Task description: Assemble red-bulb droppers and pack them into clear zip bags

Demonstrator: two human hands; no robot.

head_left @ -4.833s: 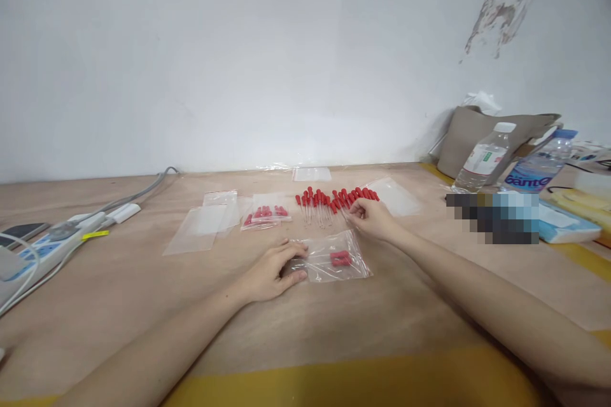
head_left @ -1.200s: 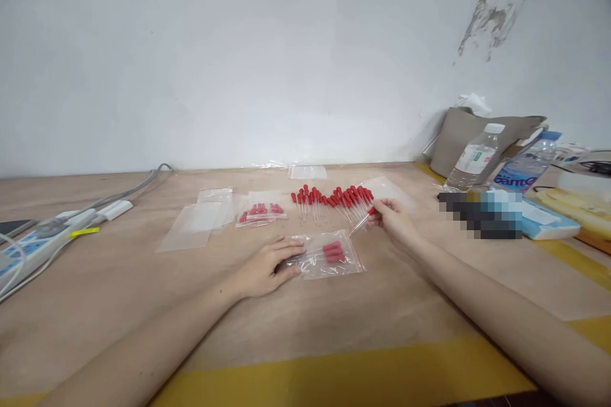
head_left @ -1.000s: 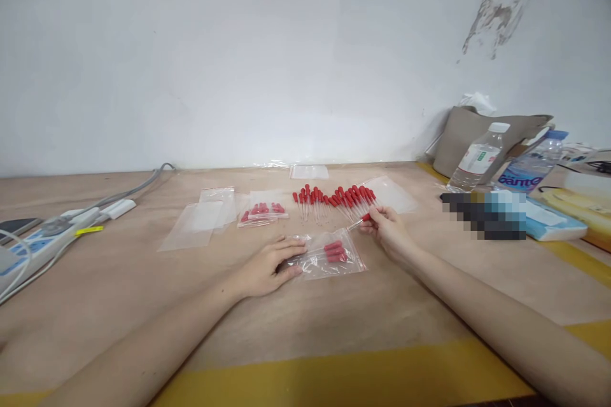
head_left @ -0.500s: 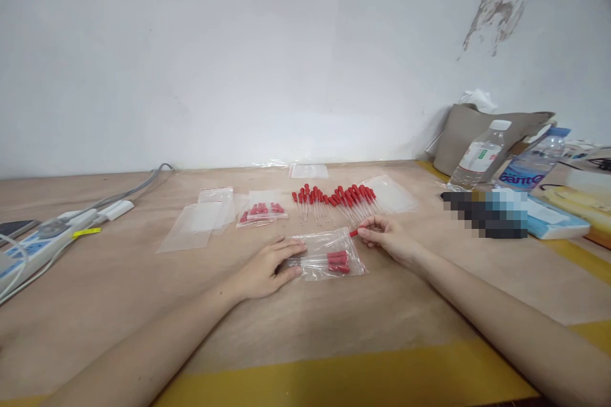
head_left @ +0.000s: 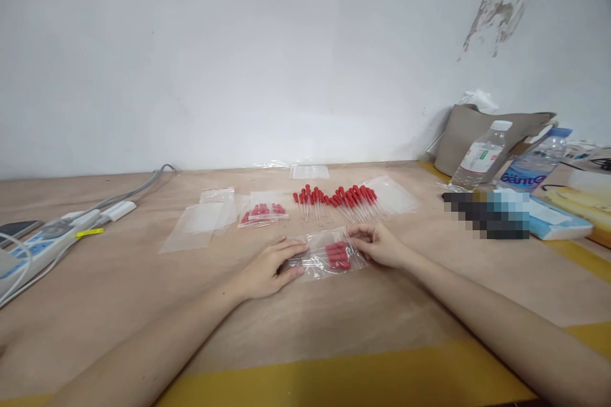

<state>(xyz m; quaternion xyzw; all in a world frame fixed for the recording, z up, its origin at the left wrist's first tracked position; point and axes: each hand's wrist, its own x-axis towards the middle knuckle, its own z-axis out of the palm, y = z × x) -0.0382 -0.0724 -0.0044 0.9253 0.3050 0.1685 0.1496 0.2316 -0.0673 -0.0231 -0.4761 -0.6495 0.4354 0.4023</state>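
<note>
A clear zip bag [head_left: 316,272] lies on the table between my hands. Inside it are several droppers [head_left: 338,255] with red bulbs pointing right and thin clear stems pointing left. My left hand [head_left: 274,267] holds the bag's left end, thumb at the near edge and fingers at the far edge. At the bag's right end, where the mouth is, my right hand [head_left: 375,245] has its fingertips closed on the plastic; part of their grip is hidden. Beyond the bag, loose red-bulbed droppers [head_left: 356,197] lie in a row, stems toward me.
Filled bags [head_left: 262,211] lie left of the loose droppers. Flat clear bags [head_left: 193,229] sit farther left, another [head_left: 394,195] at right. A power strip [head_left: 50,241] with cables is at far left. Water bottles [head_left: 482,156] and a blue pack [head_left: 558,222] stand right.
My right hand has moved slightly left to the bag's mouth. The dropper it held outside is now inside, its red bulb beside the others. My left hand has stayed in place.
</note>
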